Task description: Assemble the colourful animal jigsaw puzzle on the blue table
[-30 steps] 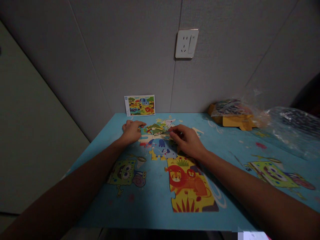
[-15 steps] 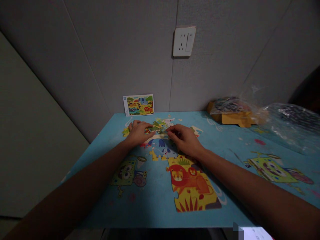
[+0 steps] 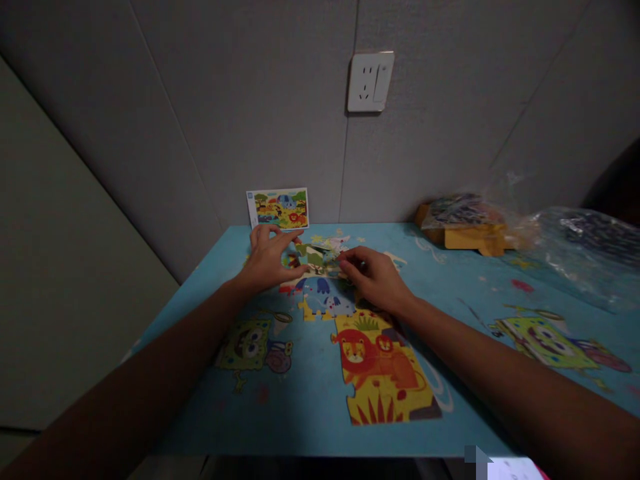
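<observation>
My left hand (image 3: 270, 260) is beside a group of green puzzle pieces (image 3: 315, 257) at the back of the table, thumb and forefinger spread apart with nothing visible between them. On the other side, my right hand (image 3: 374, 277) pinches a puzzle piece (image 3: 332, 257) at its edge, a little above the others; the fingers partly cover it. Just in front lies a joined section with blue elephants (image 3: 320, 297). Nearer to me is a joined lion section (image 3: 383, 370) in yellow and orange, its upper edge near the elephants.
A picture card (image 3: 280, 208) of the animal scene leans on the wall at the back left. Clear plastic bags (image 3: 575, 247) and a yellow-orange package (image 3: 465, 237) lie at the back right. The blue table (image 3: 300, 427) has printed cartoon figures.
My left hand has drawn back slightly to the left, its thumb and forefinger opening wider. My right hand has shifted slightly right, still pinching; the green pieces between the hands show more.
</observation>
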### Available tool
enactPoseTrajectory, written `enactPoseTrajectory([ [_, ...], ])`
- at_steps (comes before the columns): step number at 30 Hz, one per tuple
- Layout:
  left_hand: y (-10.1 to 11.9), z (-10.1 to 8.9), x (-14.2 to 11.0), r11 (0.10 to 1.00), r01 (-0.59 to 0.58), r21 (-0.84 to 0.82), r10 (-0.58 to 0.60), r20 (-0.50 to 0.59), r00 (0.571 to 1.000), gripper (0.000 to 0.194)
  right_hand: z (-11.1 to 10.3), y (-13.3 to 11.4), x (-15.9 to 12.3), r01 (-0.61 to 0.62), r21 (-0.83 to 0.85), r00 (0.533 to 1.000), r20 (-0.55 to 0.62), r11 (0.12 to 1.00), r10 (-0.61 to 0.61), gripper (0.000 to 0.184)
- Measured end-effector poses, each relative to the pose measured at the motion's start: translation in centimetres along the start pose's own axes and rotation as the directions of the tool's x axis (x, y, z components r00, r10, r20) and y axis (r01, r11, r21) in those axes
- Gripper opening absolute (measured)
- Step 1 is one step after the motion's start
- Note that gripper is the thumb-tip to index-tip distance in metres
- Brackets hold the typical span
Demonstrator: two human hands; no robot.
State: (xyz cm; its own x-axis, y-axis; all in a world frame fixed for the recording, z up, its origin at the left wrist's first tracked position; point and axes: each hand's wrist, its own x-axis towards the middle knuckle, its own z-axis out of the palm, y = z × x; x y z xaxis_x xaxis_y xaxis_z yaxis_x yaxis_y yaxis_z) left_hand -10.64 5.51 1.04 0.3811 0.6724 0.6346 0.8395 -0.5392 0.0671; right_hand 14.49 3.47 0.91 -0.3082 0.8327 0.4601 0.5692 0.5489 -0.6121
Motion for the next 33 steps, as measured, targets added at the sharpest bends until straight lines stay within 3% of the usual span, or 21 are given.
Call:
enactPoseTrajectory([
  [6,-0.1,-0.5,0.1,0.999,-0.034,0.011,0.036,-0.163,0.986,0.064,-0.2,0.2,0.0,0.027,-0.022,1.000,-0.004,0.999,-0.027,0.024],
  [12,0.9,-0.7,-0.2,0.992,-0.112,-0.063,0.087,-0.314,0.946,0.062,-0.2,0.0,0.0,-0.010,0.056,1.000,-0.017,0.998,0.011,0.037],
  [16,1.9,-0.8,-0.2,0.958,-0.263,-0.113,0.217,-0.316,0.924,0.061,0.1,0.1,-0.1,-0.018,0.137,0.999,0.049,0.990,0.012,0.033],
  [20,2.2,-0.7,0.0,0.912,-0.387,-0.132,0.332,-0.316,0.889,0.060,0.5,0.5,-0.1,-0.061,0.328,0.998,0.019,0.943,0.058,0.028],
  [27,2.1,-0.2,0.0,0.907,-0.401,-0.128,0.365,-0.233,0.901,0.070,1.2,-0.1,-0.1,-0.113,0.606,0.993,0.083,0.787,0.079,0.030],
  [33,1.8,0.0,0.1,0.914,-0.389,-0.117,0.366,-0.178,0.914,0.060,1.7,-0.7,-0.2,-0.191,0.662,0.981,0.097,0.725,0.169,0.032],
])
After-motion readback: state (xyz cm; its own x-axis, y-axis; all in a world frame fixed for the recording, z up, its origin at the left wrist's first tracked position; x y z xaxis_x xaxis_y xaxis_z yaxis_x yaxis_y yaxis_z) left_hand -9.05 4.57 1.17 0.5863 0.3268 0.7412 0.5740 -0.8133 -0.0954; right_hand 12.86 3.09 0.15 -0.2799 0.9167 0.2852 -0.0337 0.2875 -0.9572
